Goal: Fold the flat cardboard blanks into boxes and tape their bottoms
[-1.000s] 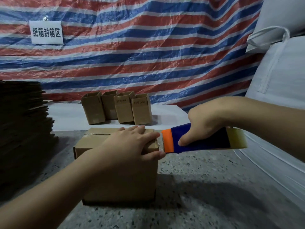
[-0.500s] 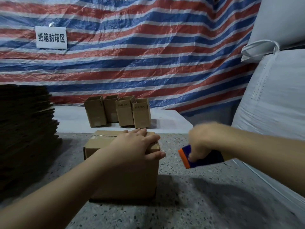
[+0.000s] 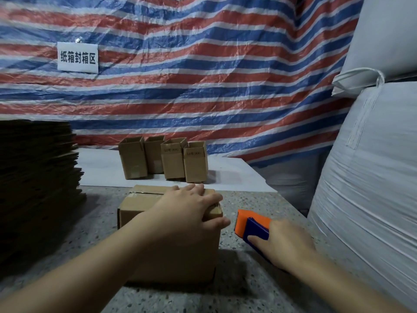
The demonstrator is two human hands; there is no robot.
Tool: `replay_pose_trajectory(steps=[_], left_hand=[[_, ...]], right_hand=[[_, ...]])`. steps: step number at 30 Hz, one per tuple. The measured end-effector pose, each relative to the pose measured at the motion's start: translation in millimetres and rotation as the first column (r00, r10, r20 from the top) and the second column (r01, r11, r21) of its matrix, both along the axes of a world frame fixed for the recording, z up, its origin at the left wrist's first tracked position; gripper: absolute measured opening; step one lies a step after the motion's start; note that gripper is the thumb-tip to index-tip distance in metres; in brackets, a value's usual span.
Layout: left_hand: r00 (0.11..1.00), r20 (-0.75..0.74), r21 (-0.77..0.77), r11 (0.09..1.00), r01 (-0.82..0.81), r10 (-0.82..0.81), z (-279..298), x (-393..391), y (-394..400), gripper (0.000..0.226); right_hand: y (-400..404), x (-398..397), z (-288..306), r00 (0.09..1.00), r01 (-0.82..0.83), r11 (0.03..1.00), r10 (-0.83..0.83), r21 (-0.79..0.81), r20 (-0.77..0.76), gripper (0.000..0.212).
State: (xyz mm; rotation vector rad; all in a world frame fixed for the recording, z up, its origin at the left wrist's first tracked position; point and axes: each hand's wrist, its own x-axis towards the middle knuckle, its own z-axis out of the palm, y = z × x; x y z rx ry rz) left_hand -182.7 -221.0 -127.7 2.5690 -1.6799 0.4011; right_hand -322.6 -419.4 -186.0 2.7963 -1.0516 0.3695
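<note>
Head view: left hand (image 3: 189, 208) is pressing flat on the cardboard box (image 3: 167, 240), thumb hooking its right edge. Right hand (image 3: 284, 247) is gripping the tape dispenser (image 3: 252, 224) just right of the box, apparently resting on the floor. Box looks light and stiff but crushable; holding at edges seems best.
</note>
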Motion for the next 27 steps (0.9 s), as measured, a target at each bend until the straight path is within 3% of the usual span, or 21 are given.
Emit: replay_pose_trajectory(steps=[12,22,25,27], left_hand=[[1.000,-0.024,0.011,1.000,-0.012,0.012,2.2,-2.5,1.6,0.073],[0.999,-0.038,0.025,1.000,-0.014,0.015,3.5,-5.2,2.2,0.073],[0.999,-0.044,0.029,0.999,-0.019,0.021,3.8,-6.3,2.2,0.073],[0.999,-0.051,0.028,0.999,-0.017,0.018,4.2,-6.2,2.4,0.073]], right_hand=[[12.1,-2.2,-41.8,0.990,0.103,0.993,-0.107,0.049,0.086,0.061],[11.0,1.7,-26.8,0.983,0.180,0.949,-0.165,0.260,-0.082,0.069],[12.6,1.4,-17.2,0.982,0.185,0.937,-0.166,0.296,-0.090,0.077],[13.7,0.1,-2.2,0.983,0.183,0.952,-0.185,0.244,-0.013,0.086]])
